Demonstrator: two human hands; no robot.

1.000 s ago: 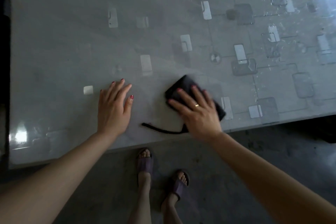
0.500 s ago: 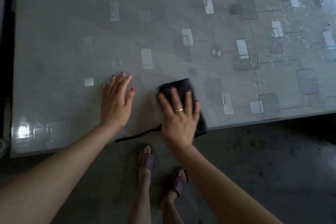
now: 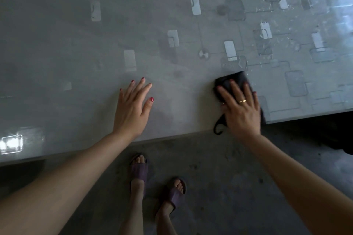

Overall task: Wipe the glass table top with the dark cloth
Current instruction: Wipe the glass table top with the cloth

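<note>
The glass table top (image 3: 80,47) fills the upper part of the head view, grey with pale rectangles and dark squares patterned in it. A folded dark cloth (image 3: 232,80) lies near the table's front edge at the right. My right hand (image 3: 241,108) presses flat on top of it, fingers spread, hiding most of the cloth. A thin dark loop of the cloth hangs over the edge by my wrist. My left hand (image 3: 133,107) rests flat on the bare glass to the left, fingers apart, holding nothing.
Water drops and wet streaks (image 3: 277,30) cover the glass at the far right. The table's front edge (image 3: 172,137) runs just behind my wrists. Below it lie the grey floor and my feet in purple sandals (image 3: 139,171).
My right hand has slid the cloth to the right along the front edge, after a sweep to the left. My left hand has stayed planted on the glass.
</note>
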